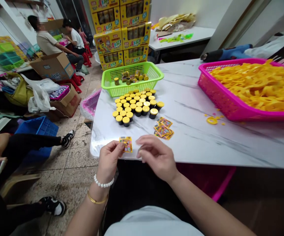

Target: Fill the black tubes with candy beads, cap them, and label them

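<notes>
Left hand pinches card | right hand: fingers half-curled | green basket: tubs | magenta basket: yellow pieces | boxes: Chinese lettering

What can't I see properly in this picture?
In the head view:
Card, lower left corner: hidden by the left hand.
Pots, insides: hidden by yellow lids.
Big pink basket, right end: cut off by the picture's edge.
Card pile, small print: too small, partly overlapped.
</notes>
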A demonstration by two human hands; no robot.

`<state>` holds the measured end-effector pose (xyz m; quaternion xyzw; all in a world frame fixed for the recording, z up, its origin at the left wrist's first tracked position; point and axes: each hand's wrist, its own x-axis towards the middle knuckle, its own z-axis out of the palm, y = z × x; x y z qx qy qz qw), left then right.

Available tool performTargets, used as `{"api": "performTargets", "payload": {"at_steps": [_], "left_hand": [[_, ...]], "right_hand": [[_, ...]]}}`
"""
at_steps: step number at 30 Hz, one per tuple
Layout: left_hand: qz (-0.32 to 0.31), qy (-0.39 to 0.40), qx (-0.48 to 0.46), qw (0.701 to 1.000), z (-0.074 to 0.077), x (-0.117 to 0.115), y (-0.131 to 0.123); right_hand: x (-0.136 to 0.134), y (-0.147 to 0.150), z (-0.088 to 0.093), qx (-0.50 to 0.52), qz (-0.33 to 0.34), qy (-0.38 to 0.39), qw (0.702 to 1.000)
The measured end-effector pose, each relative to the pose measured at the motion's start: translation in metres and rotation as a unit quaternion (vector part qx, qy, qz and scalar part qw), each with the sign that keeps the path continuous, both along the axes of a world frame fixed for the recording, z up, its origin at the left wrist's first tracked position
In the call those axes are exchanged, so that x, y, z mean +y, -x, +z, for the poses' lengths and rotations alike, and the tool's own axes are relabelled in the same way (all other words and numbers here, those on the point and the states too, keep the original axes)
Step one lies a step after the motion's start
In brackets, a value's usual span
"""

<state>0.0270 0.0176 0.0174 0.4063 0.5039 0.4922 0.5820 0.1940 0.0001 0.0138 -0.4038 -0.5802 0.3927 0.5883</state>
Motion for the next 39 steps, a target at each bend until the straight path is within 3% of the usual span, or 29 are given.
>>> {"api": "performTargets", "payload": {"at_steps": [3,5,10,16,20,24,28,31,34,37,39], "left_hand": [[0.006,-0.066,0.103,0.992,0.003,-0.002,-0.003],[-0.003,-0.093,0.135,0.986,0.005,-0.006,-0.008],[0.119,-0.127,0.113,0.978,0.004,-0.018,-0.017],[0.110,-0.219,0.173,0.954,0.001,-0.025,-0.013],[0.137,-0.251,0.218,0.933,-0.002,-0.024,-0.009],[0.103,-0.239,0.203,0.944,-0.005,-0.023,-0.006],[0.137,-0.230,0.185,0.946,-0.008,-0.021,-0.003],[0.173,-0.210,0.158,0.949,-0.008,-0.020,0.004],[0.168,-0.151,0.123,0.966,-0.005,-0.022,0.011],[0.149,-0.057,0.056,0.986,0.000,-0.018,0.016],[0.126,-0.014,-0.010,0.992,0.004,-0.006,0.017]], "right_hand": [[0.006,-0.001,-0.002,0.016,0.019,0.175,0.984],[0.009,0.001,-0.003,-0.015,0.051,0.211,0.976],[0.013,0.011,-0.009,-0.088,-0.104,0.104,0.985],[0.009,0.018,-0.015,-0.133,-0.113,0.025,0.984],[0.007,0.021,-0.013,-0.152,-0.122,-0.018,0.981],[0.007,0.026,-0.012,-0.184,-0.122,-0.077,0.972],[0.008,0.034,-0.017,-0.215,-0.101,-0.127,0.963],[0.011,0.036,-0.017,-0.224,-0.060,-0.127,0.964],[0.024,0.031,-0.007,-0.257,-0.007,-0.109,0.960],[0.052,0.022,0.011,-0.348,-0.031,-0.096,0.932],[0.074,0.016,0.019,-0.431,-0.084,-0.088,0.894]]}}
